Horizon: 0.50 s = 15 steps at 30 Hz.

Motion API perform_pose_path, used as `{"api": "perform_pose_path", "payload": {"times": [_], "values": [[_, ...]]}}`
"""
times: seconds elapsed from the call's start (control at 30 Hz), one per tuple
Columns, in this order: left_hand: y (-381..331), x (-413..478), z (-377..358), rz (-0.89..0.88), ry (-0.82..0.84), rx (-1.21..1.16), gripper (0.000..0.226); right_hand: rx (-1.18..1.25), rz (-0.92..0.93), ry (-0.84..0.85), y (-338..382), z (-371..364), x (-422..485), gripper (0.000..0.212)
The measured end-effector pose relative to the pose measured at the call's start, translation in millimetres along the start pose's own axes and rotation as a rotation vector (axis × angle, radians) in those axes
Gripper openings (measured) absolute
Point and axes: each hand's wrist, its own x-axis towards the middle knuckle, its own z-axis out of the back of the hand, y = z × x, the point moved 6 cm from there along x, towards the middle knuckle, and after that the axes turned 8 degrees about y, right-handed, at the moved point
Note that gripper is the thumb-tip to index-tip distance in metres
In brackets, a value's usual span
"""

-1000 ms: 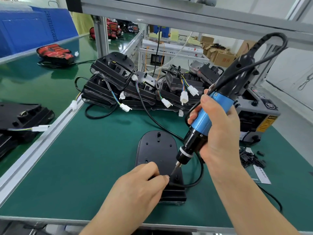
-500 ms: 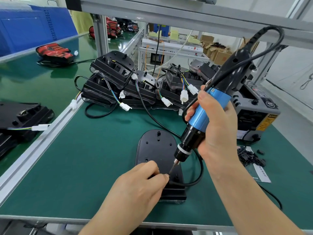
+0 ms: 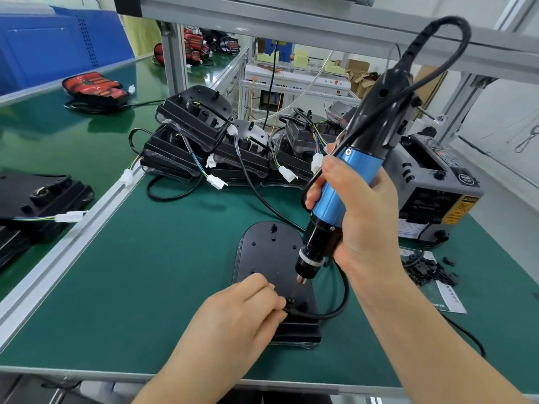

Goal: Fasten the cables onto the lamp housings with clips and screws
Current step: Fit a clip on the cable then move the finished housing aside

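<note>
Evidently the work was in mid-fastening on one unit. A single black lamp housing (image 3: 271,258) lay flat on the green surface (image 3: 145,272), near its front edge. Its black cable (image 3: 335,314) looped out to the right and back onto the housing's lower end. The left hand (image 3: 248,310) had its fingers curled and pinched the cable down against the housing there. A small dark piece at the fingertips was probably the clip, though it was too hidden to be sure. The right hand (image 3: 364,223) was wrapped round the blue barrel of an electric screwdriver (image 3: 344,182). The tool was held tilted, its bit pointing down at that same spot, just beside the left fingertips. Whether a screw was seated, or the bit touching it, could not be told. By my reading, this clip's screw was being driven or about to be. Behind, a heap of housings (image 3: 204,141) with loose white-plugged leads either waited or was finished; the view did not show which. The spare clips (image 3: 428,269) piled at the right suggested plenty remained.
</note>
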Motion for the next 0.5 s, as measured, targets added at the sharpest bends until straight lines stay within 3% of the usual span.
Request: {"api": "perform_pose_path", "payload": {"times": [0.23, 0.5], "values": [[4, -1, 1, 0.058, -0.006, -0.078, 0.01, -0.042, 0.017, 0.02, 3, -3, -2, 0.032], [2, -2, 2, 0.067, 0.011, -0.086, 0.011, -0.11, 0.057, 0.064, 5, -14, -6, 0.02]]}}
